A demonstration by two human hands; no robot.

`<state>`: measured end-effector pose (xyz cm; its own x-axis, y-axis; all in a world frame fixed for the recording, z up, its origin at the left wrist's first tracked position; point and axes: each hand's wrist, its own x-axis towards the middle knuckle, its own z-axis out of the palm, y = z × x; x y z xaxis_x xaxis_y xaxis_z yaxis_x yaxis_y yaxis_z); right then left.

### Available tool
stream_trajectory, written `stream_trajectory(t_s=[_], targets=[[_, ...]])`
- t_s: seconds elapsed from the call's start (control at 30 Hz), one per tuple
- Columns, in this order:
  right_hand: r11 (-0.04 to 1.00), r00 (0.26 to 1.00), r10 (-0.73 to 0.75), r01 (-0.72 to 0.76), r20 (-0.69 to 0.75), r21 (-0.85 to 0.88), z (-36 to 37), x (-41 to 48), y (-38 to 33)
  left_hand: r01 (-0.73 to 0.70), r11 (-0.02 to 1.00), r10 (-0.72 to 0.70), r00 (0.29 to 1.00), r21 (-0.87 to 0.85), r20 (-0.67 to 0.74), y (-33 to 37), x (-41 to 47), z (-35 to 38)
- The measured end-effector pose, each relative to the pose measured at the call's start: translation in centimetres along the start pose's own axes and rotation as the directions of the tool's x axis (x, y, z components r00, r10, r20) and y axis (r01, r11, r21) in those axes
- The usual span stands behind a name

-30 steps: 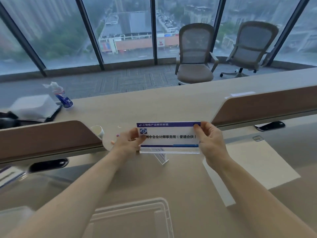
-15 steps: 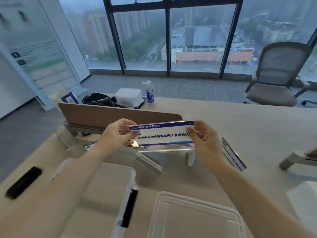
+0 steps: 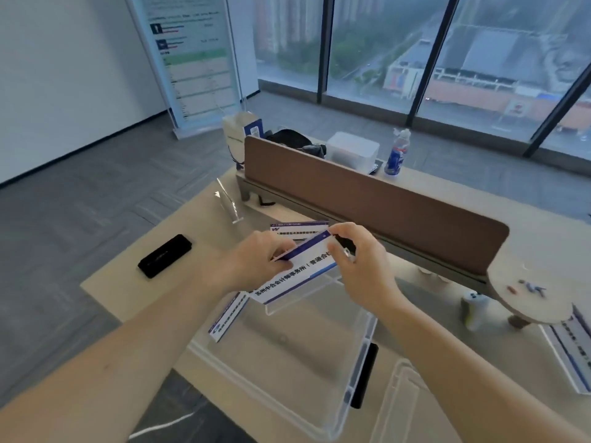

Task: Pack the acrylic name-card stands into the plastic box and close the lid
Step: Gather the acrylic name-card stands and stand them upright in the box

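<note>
- We hold one stand [image 3: 297,279] over the far end of the open box [image 3: 287,356]; the left hand [image 3: 256,263] pinches its upper left edge and the right hand [image 3: 361,266] pinches its right end. The stand is tilted, its lower clear lip just above the box rim.
- Risk: clear acrylic is smooth and hard. With only fingertip pinches on thin edges, we judge it could slip and strike the box wall, chipping a corner or scratching a face.
- Risk: the printed card insert could slide out of the stand if we tip it further.
- Risk: a second stand [image 3: 228,318] leans at the box's left wall; whether it sits inside or outside we cannot tell. Lowering ours carelessly could knock it.
- Risk: stands packed askew would likely keep the lid [image 3: 399,407], lying right of the box, from seating.
- Materials: the box is thin translucent plastic, rectangular, with a black latch [image 3: 364,375] on its right side.
- More stands remain on the counter [image 3: 128,276]: one behind the hands [image 3: 299,227], one empty at far left [image 3: 228,203], one at right [image 3: 572,346].
</note>
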<state>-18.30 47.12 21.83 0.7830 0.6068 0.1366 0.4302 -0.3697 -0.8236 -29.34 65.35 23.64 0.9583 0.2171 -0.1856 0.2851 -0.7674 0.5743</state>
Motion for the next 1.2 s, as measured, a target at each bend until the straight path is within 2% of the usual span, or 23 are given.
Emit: stream_trajectory(t_s=[0.07,0.13,0.23,0.33,0.4,0.63,0.77,0.9,1.2], targets=[[0.994,0.994,0.106,-0.106,-0.014,0.027,3.2,-0.2,1.6,0.058,0.998,-0.059,0.997,-0.021,-0.045,-2.4,-0.4,1.6],[0.944,0.95,0.307,-0.312,0.06,0.11,6.5,-1.0,3.6,0.157,0.986,-0.159,0.986,-0.055,-0.039,-4.8,-0.6,3.7],[0.752,0.785,0.549,-0.614,0.287,0.24,11.5,-2.0,6.7,0.307,0.949,-0.307,0.952,-0.071,0.019,-8.7,0.0,7.1],[0.54,0.639,0.648,-0.769,0.414,0.343,15.9,-2.3,9.3,0.375,0.925,-0.371,0.926,-0.062,0.067,-11.8,0.8,9.8],[0.484,0.595,0.663,-0.804,0.454,0.345,18.0,-2.2,10.5,0.408,0.91,-0.4,0.911,-0.07,0.099,-13.1,1.2,11.1],[0.416,0.456,0.704,-0.886,0.545,0.204,23.6,-0.7,13.3,0.453,0.891,-0.446,0.885,-0.027,0.132,-16.9,3.3,14.0],[0.397,0.425,0.72,-0.901,0.549,0.176,27.0,-0.4,15.0,0.416,0.909,-0.415,0.9,0.023,0.134,-18.4,3.9,14.6],[0.319,0.356,0.757,-0.933,0.548,0.166,28.4,-0.2,15.5,0.411,0.91,-0.415,0.896,0.058,0.157,-19.1,4.3,14.9],[0.267,0.332,0.761,-0.943,0.557,0.197,29.8,1.3,14.4,0.43,0.902,-0.431,0.892,0.037,0.135,-19.7,4.6,14.0]])
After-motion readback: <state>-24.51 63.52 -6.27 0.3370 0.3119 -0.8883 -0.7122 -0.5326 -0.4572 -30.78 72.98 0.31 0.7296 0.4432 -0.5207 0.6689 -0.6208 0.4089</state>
